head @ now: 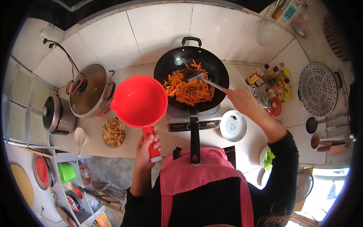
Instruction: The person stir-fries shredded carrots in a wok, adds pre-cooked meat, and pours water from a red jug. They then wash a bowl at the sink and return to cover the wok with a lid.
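My left hand [148,147] grips the handle of a red plastic ladle [140,100], held up left of the wok; I see no liquid in its bowl. The handle of a metal spatula or ladle [210,82] is in my right hand [242,101], and its head rests among the carrot strips [192,95]. They lie in a black wok [218,68], which stands on a portable gas stove [175,120] with its long black handle towards me. Some darker bits are mixed with the strips.
Left stand a lidded electric pan [90,96], a rice cooker [61,115], a white bowl with a spoon [80,134] and a bowl of brownish-yellow food [114,132]. Right are a white plate with star anise [233,126], seasoning bottles [262,75] and a bowl of green leaves [268,159].
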`<state>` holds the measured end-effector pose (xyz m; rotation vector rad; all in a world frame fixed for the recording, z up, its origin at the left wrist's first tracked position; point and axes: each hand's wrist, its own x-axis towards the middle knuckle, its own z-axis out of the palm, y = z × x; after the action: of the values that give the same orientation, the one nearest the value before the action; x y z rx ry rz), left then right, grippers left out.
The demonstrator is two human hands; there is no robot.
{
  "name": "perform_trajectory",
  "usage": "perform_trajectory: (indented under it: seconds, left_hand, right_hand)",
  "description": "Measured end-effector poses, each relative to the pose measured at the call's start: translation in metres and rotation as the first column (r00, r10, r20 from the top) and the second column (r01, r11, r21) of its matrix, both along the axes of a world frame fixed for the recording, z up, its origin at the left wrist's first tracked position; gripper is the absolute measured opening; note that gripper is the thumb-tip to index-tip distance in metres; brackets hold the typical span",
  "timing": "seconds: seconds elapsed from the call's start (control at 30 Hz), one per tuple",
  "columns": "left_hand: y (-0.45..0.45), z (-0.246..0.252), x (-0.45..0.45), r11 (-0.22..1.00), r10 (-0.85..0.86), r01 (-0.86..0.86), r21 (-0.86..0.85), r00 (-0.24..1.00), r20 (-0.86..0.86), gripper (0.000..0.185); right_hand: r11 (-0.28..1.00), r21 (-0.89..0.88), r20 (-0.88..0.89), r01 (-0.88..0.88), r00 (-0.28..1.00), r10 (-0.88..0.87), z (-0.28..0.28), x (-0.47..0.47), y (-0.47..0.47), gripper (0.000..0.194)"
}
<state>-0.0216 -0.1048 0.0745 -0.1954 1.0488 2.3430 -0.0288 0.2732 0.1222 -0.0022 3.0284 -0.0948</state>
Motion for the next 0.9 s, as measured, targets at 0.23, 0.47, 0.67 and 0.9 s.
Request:
perform_trajectory:
  seconds: [0.23, 0.47, 0.67, 0.9]
  left_hand:
    - [0.006, -0.003, -0.003, 1.000, -0.001, 0.001, -0.010, 1.000, 0.008, 0.034]
    - [0.013, 0.003, -0.008, 0.999, -0.033, 0.034, 0.005, 0.999, -0.021, 0.035]
    - [0.006, -0.002, -0.003, 1.000, -0.006, 0.006, -0.011, 1.000, -0.017, 0.035]
    - [0.003, -0.007, -0.002, 0.999, 0.018, -0.018, -0.048, 1.000, -0.001, 0.035]
  right_hand:
    - [0.999, -0.032, 0.157, 0.023, 0.987, -0.018, 0.038, 0.052, 0.015, 0.034]
    - [0.993, 0.115, 0.018, -0.005, 1.000, 0.003, -0.017, 0.021, 0.001, 0.036]
    - [0.990, 0.107, 0.016, -0.094, 0.996, 0.093, 0.021, 0.044, 0.032, 0.033]
    - [0.995, 0.095, 0.299, -0.005, 0.954, -0.024, 0.130, 0.056, 0.030, 0.029]
